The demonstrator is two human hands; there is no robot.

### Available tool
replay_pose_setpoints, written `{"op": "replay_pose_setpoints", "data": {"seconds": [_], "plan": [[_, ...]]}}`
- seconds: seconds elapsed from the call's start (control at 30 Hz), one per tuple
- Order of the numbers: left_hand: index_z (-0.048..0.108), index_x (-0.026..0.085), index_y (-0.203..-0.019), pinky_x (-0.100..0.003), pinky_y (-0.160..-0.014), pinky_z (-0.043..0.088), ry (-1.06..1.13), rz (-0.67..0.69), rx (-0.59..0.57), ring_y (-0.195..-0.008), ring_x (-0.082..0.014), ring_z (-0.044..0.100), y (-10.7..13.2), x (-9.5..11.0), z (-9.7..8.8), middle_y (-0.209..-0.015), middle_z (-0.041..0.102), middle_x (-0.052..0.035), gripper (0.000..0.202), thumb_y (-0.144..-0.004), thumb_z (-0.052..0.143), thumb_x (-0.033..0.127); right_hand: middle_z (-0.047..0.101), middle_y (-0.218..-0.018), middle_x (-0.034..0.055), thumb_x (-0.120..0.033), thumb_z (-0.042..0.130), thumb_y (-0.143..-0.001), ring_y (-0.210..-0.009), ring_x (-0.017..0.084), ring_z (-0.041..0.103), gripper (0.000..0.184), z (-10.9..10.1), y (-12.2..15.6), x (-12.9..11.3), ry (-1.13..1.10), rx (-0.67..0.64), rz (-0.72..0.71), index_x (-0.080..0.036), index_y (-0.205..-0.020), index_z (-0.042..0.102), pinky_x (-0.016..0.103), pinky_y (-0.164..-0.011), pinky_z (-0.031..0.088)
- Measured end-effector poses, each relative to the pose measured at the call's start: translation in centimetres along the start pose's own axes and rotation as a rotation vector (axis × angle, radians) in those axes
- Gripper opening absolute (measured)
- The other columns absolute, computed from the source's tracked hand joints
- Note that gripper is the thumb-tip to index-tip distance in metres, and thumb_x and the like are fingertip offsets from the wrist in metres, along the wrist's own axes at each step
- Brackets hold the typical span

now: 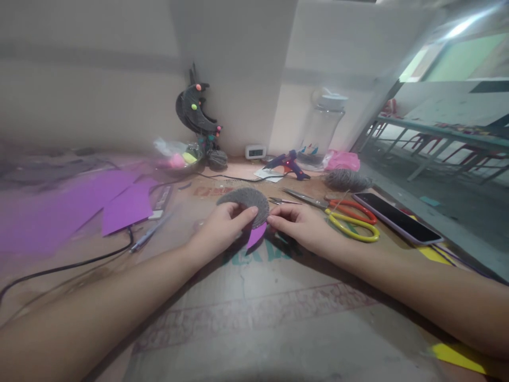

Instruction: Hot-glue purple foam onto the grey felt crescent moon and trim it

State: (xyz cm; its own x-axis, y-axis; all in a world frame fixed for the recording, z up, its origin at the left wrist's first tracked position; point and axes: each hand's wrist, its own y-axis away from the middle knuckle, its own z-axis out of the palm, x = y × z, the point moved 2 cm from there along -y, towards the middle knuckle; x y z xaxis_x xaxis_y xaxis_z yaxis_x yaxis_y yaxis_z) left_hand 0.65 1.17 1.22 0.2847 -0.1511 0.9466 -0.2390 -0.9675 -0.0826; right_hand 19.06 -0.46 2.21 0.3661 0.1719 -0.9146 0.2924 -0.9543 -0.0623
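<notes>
Mid-frame, your left hand (218,227) grips a gray yarn-wrapped crescent (254,200), purple-tipped below; your right hand (305,225), fingers pinched narrow, meets its right edge; scissors (353,217) lie centre-right.

Between left grip (217,225) and right grip (304,227), one gray crescent (256,199); beyond them, one glue gun (291,164), one clock (255,153), one bottle (323,127); rightward, one phone (397,217); leftward, one pen (148,234).

No wording or number can be read. Beyond the fingers (246,216), the small white display (255,153) is too tiny; nearer than them, teal marks (281,253) and a red printed band (254,313) are illegible.
</notes>
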Motion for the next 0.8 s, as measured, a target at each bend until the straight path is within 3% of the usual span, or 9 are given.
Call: {"op": "replay_pose_setpoints", "data": {"seconds": [0.37,0.53,0.63,0.8], "plan": [[0.062,0.019,-0.067,-0.027,-0.052,0.037,-0.024,0.026,-0.027,-0.059,-0.0156,0.053,-0.2,-0.02,-0.13,-0.064,0.063,-0.0016,0.036,-0.081,0.063,0.052,0.056,-0.065,-0.0018,-0.037,0.062,-0.084,-0.056,0.009,0.047,0.023,0.18,0.28,-0.24,0.012,0.036,-0.025,-0.017,-0.074,0.062,0.024,-0.053,0.038],[0.064,0.018,-0.071,-0.027,-0.054,0.038,-0.019,0.012,-0.032,-0.06,-0.0161,0.054,0.01,0.16,0.0,-0.066,0.065,-0.002,0.036,-0.082,0.063,0.053,0.057,-0.066,-0.0014,-0.051,0.056,-0.088,-0.055,0.009,0.047,0.036,0.03,0.05,0.17,-0.04,0.04,-0.056,-0.018,-0.076,0.06,0.023,-0.049,0.035],[0.065,0.019,-0.072,-0.027,-0.053,0.037,-0.029,0.004,-0.049,-0.059,-0.016,0.054,0.1,0.19,0.02,-0.067,0.065,-0.0016,0.035,-0.081,0.064,0.052,0.06,-0.07,-0.0005,-0.054,0.064,-0.081,-0.059,0.01,0.051,0.037,0.08,-0.05,0.32,-0.077,0.038,-0.061,-0.018,-0.081,0.062,0.023,-0.052,0.038],[0.06,0.019,-0.066,-0.026,-0.062,0.042,0.049,0.139,-0.128,-0.062,-0.0139,0.054,0.07,0.41,0.11,-0.066,0.059,0.0007,0.036,-0.089,0.056,0.048,0.051,-0.062,-0.003,-0.053,0.064,-0.08,-0.055,0.01,0.044,0.037,-0.36,-0.01,0.63,-0.036,0.1,-0.05,-0.018,-0.072,0.059,0.024,-0.051,0.034]]}}
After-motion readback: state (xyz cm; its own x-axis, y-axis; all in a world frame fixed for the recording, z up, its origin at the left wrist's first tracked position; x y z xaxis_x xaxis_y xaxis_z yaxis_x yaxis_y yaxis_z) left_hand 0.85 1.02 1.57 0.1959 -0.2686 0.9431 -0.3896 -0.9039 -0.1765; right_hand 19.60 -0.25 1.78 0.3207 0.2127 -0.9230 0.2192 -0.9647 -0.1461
